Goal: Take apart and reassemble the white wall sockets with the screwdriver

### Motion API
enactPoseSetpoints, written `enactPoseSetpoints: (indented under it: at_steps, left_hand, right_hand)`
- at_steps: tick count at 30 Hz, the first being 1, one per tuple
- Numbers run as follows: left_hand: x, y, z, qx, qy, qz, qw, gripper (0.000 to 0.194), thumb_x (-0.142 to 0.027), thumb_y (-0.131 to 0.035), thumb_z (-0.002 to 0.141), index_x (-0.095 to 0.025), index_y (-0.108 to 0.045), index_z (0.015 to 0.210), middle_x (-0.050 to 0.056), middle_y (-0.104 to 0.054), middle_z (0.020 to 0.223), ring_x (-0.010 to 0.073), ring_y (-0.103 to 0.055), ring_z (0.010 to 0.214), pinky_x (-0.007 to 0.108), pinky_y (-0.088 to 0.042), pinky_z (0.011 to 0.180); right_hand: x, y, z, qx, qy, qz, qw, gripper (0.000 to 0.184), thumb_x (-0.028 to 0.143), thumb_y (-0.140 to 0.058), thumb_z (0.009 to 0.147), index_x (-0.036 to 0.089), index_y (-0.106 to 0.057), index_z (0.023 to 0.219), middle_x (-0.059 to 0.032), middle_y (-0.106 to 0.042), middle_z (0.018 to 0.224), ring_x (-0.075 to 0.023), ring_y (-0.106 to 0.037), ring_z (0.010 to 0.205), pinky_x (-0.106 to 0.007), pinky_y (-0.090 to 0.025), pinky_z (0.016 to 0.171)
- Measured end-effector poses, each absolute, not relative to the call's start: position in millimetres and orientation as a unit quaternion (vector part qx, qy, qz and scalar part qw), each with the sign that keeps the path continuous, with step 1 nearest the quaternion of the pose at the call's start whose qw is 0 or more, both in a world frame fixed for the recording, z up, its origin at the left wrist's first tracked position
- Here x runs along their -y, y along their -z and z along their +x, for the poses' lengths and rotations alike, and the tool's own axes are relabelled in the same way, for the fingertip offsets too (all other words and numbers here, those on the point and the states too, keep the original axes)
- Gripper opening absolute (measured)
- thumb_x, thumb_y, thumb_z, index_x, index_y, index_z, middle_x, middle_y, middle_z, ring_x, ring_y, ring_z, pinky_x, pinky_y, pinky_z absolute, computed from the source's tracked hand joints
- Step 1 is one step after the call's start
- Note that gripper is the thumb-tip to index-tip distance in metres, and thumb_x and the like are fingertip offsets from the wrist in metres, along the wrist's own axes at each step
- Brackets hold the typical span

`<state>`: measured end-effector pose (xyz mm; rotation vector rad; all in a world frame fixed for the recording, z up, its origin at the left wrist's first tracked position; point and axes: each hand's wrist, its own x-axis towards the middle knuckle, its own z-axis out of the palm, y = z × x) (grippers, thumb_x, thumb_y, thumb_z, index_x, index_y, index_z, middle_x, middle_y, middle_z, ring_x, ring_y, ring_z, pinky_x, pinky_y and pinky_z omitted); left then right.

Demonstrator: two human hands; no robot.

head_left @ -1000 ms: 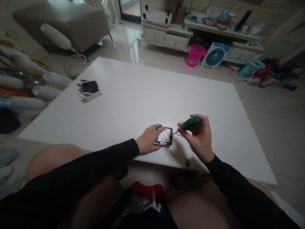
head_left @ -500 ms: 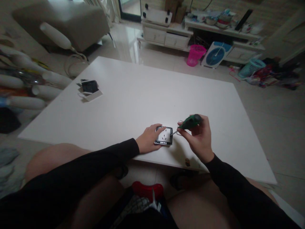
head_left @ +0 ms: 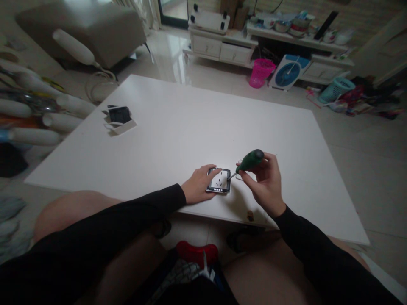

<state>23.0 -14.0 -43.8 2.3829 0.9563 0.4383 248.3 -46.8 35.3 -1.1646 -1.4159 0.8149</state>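
Observation:
A wall socket (head_left: 220,181) with a white face, slotted holes and a dark border lies flat near the table's front edge. My left hand (head_left: 199,184) grips it from the left, thumb over its face and fingers around the far side. In my right hand (head_left: 266,182) is a screwdriver (head_left: 250,161) with a green handle and dark end cap, held tilted between thumb and fingers. Its metal tip meets the socket's right border; whether a screw sits there is too small to tell. A thin pale frame (head_left: 239,175) shows partly behind the screwdriver and right fingers.
The white table (head_left: 178,127) spreads out ahead. A small opened box with a black item (head_left: 119,114) stands at its far left. A small brownish piece (head_left: 250,216) lies near the front edge. Beyond are a pink basket (head_left: 261,73) and a blue fan (head_left: 288,73).
The screwdriver's handle has swung slightly left and more upright as my right fingers shifted on it. Its tip stays at the socket's right border. My left hand and the socket have not moved.

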Motion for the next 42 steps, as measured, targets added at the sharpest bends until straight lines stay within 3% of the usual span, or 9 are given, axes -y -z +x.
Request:
enactPoseSetpoints:
  at_steps: [5,10,17,22,32,39,42]
  left_hand:
    - [13.9,45.7,22.3,-0.351,-0.167,0.882,0.266,0.084,-0.034,-0.074,0.081,-0.022,-0.034,0.154,0.019,-0.041,0.152,0.0378,-0.044,0.139,0.054,-0.040,0.113]
    - [14.1,46.3,21.9,-0.351,-0.167,0.885,0.258,0.083,-0.037,-0.072,0.083,-0.019,-0.034,0.154,0.020,-0.041,0.151,0.0379,-0.043,0.139,0.054,-0.040,0.113]
    - [13.8,45.7,23.0,-0.350,-0.163,0.886,0.259,0.085,-0.034,-0.074,0.080,-0.019,-0.034,0.154,0.020,-0.040,0.152,0.0380,-0.044,0.138,0.054,-0.040,0.114]
    - [14.3,45.7,22.7,-0.352,-0.162,0.885,0.260,0.086,-0.033,-0.075,0.080,-0.019,-0.035,0.154,0.021,-0.040,0.152,0.0385,-0.043,0.139,0.054,-0.040,0.114]
    - [14.5,48.4,21.9,-0.350,-0.171,0.883,0.261,0.086,-0.033,-0.075,0.080,-0.020,-0.034,0.154,0.020,-0.041,0.152,0.0385,-0.044,0.139,0.055,-0.041,0.113]
    - [14.9,50.8,22.0,-0.353,-0.179,0.881,0.258,0.085,-0.034,-0.075,0.080,-0.021,-0.036,0.153,0.019,-0.041,0.152,0.0381,-0.044,0.139,0.056,-0.040,0.114]
    - [14.8,52.0,21.7,-0.352,-0.179,0.882,0.257,0.086,-0.034,-0.075,0.080,-0.022,-0.034,0.154,0.019,-0.041,0.152,0.0379,-0.043,0.139,0.055,-0.040,0.114]
  right_hand:
    - [49.4,-35.9,248.0,0.609,-0.343,-0.486,0.524,0.043,0.026,-0.076,0.085,0.030,-0.051,0.120,-0.0033,-0.069,0.110,-0.0235,-0.072,0.104,-0.048,-0.061,0.095]
    - [47.8,-31.3,249.5,0.598,-0.330,-0.502,0.530,0.050,0.029,-0.082,0.081,0.029,-0.054,0.122,-0.0007,-0.068,0.100,-0.0227,-0.073,0.096,-0.048,-0.062,0.094]
    - [47.1,-29.2,248.7,0.571,-0.377,-0.511,0.520,0.055,0.026,-0.087,0.076,0.030,-0.053,0.119,-0.0017,-0.072,0.103,-0.0255,-0.076,0.100,-0.045,-0.065,0.086]
    - [49.4,-36.0,246.1,0.603,-0.362,-0.487,0.517,0.036,0.024,-0.077,0.086,0.027,-0.057,0.115,-0.0056,-0.073,0.111,-0.0254,-0.073,0.109,-0.048,-0.060,0.096]
    - [46.6,-28.5,246.6,0.589,-0.372,-0.483,0.530,0.049,0.023,-0.083,0.078,0.029,-0.055,0.118,-0.0010,-0.068,0.106,-0.0242,-0.075,0.100,-0.040,-0.065,0.080]
    - [51.0,-33.7,245.0,0.625,-0.351,-0.478,0.507,0.039,0.024,-0.071,0.089,0.029,-0.052,0.122,-0.0033,-0.067,0.110,-0.0221,-0.072,0.100,-0.045,-0.062,0.090]
    - [50.3,-30.1,246.0,0.619,-0.347,-0.488,0.508,0.040,0.025,-0.075,0.086,0.029,-0.054,0.119,-0.0026,-0.066,0.107,-0.0221,-0.072,0.097,-0.046,-0.063,0.091]
